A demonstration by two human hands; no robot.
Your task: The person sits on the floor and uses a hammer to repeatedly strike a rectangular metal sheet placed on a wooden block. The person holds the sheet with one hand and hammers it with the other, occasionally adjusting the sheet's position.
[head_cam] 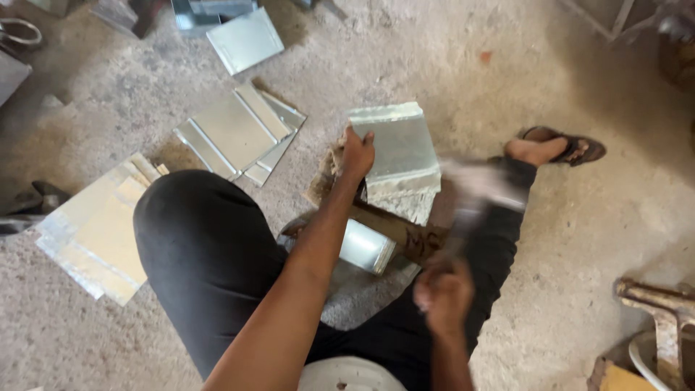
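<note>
While the person sits on the concrete floor (579,246) in dark trousers, the left hand (357,153) presses down on the near left edge of a folded sheet (402,145) of galvanised metal, fingers bent over its rim and the thumb on top — a closed grip on the sheet. That sheet lies across a wooden block (394,228), which runs slantwise under it and serves as the landmark for the rest.

Just right of the block, the right hand (443,293) is curled tight around a handle; the mallet (478,185) it holds is smeared by motion, its pale head hanging over the block's right end, close beside the sheet. Whether the head touches the metal cannot be told.

A second bent piece (368,246) of shiny metal lies against the block's near side, between the person's legs. Left of the block, beyond the raised knee, a stack of flat panels (235,134) rests on the floor, and farther left still lies another, yellowish pile (98,235). One more panel (245,40) sits well beyond the block, toward the top left. Right of the block, a bare foot in a brown sandal (572,148) is stretched out — and far to the right, at the lower corner, stands a rusty iron tool (662,304).
</note>
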